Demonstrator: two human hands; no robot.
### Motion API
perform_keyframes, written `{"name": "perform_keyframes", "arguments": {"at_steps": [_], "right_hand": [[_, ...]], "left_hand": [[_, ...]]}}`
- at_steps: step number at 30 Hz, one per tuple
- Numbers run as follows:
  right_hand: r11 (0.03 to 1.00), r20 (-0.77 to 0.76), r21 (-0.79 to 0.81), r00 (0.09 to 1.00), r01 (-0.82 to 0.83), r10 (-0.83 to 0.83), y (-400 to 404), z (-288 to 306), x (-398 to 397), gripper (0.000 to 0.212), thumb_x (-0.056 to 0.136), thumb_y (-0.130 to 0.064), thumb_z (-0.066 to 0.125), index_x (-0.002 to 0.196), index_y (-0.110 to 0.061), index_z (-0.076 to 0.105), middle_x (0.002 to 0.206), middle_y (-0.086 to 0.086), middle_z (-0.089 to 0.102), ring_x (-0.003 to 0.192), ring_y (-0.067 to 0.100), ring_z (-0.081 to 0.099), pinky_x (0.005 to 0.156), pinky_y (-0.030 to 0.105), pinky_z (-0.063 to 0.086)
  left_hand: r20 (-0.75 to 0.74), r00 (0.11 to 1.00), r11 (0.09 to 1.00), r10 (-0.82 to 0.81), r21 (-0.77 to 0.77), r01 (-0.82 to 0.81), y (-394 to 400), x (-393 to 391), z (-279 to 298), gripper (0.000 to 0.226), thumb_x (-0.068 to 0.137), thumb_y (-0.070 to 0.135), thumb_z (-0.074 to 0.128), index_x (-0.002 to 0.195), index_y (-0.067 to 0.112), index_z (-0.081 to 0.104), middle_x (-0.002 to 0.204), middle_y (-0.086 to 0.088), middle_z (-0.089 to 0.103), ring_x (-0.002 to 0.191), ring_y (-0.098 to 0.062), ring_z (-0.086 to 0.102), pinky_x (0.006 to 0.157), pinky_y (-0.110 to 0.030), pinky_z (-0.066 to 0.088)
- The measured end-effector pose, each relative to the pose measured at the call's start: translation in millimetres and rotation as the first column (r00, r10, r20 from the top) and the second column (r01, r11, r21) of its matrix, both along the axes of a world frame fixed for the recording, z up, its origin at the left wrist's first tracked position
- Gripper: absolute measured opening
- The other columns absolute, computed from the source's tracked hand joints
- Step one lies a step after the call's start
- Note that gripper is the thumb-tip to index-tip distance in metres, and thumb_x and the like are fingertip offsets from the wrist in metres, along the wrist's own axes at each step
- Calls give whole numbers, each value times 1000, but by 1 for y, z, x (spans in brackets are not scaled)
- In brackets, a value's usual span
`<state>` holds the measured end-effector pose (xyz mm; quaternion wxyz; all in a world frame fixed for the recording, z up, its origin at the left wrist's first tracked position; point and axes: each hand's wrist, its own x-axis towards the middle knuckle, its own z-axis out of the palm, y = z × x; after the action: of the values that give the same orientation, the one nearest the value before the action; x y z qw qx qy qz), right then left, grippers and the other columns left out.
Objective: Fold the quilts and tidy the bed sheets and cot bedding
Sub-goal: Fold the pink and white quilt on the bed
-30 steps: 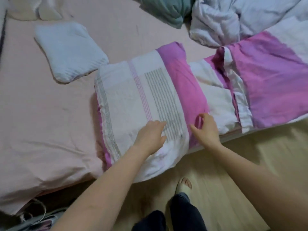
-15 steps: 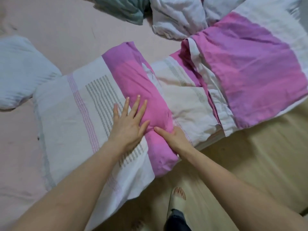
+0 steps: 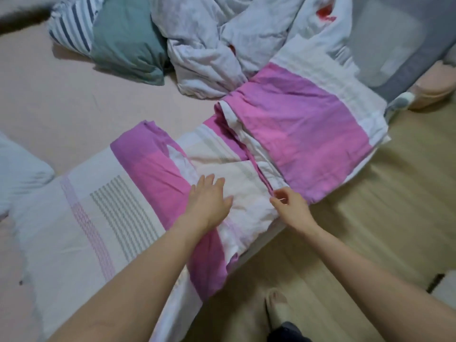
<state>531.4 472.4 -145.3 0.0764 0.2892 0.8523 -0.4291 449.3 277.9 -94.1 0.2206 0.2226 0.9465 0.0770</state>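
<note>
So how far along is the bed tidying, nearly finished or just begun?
Early to midway, I'd judge. Done: the pink and white quilt is folded over at both ends. In hand: the left hand lies flat on its middle section, while the right hand pinches a fold edge. Left: finishing that fold, the crumpled white quilt, the green pillow, and smoothing the pink sheet.

Pale wood-plank floor (image 3: 357,243) runs beside the low bed, a grey padded cot wall (image 3: 394,45) beyond
</note>
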Motion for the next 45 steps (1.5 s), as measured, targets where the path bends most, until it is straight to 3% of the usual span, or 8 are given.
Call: {"name": "perform_keyframes", "arguments": {"at_steps": [12,17,23,28,33,36,43,45], "right_hand": [[900,-218,356,959,251,-181,327,12,-103,61,82,-26,71,133,-3,46,134,18,46,127,35,39,107,38,28],[983,35,33,983,181,-182,414,-17,-143,82,75,-37,75,142,-12,35,140,12,43,128,29,43,106,40,37],[494,296,-581,734,647,-612,449,-69,-149,79,79,-51,71,137,-4,45,134,13,54,120,33,53,104,46,43],[539,218,-521,714,662,-666,447,-84,-145,18,95,-15,52,93,-2,65,91,15,64,84,25,61,69,28,45],[278,210,-505,430,817,-878,465,-93,-119,33,91,0,50,60,-12,48,55,-1,48,56,12,46,57,24,38],[244,330,-459,419,854,-846,470,-93,-124,35,99,-8,37,66,-18,36,69,-2,40,84,19,47,73,26,39],[766,246,123,729,631,-639,485,-88,-133,37,96,-21,48,125,2,54,135,21,47,124,34,44,99,35,38],[868,24,-27,868,496,-495,490,-78,-158,50,90,-38,59,128,-8,48,131,8,47,119,22,46,98,25,38]], "left_hand": [[-221,905,931,-364,-118,346,334,-99,-4,63,97,25,42,153,18,14,161,-9,3,148,-30,-2,119,-47,4],[-264,876,914,-404,-149,377,421,-141,-23,65,95,19,38,153,16,11,161,-7,5,148,-30,-1,118,-47,4],[-278,652,707,-706,-330,625,484,-168,-41,73,93,13,39,154,16,0,161,-10,-4,147,-33,-11,116,-47,-10],[-144,627,603,-766,-500,621,531,-167,-41,100,86,36,61,153,14,-9,160,-13,-9,146,-36,-12,117,-52,-8],[-99,652,606,-752,-495,623,531,-164,-48,89,92,30,53,153,19,-11,159,-13,-15,146,-36,-13,118,-50,-5],[-86,655,603,-751,-494,626,529,-157,-56,90,93,30,53,152,18,-13,158,-14,-18,145,-36,-16,118,-49,-6],[-112,634,602,-765,-474,643,529,-168,-71,131,66,49,77,151,17,-17,158,-12,-22,145,-34,-19,118,-46,-12],[-127,629,611,-767,-444,655,527,-169,-68,133,65,49,77,151,15,-17,157,-14,-23,145,-34,-19,118,-46,-13]]}}
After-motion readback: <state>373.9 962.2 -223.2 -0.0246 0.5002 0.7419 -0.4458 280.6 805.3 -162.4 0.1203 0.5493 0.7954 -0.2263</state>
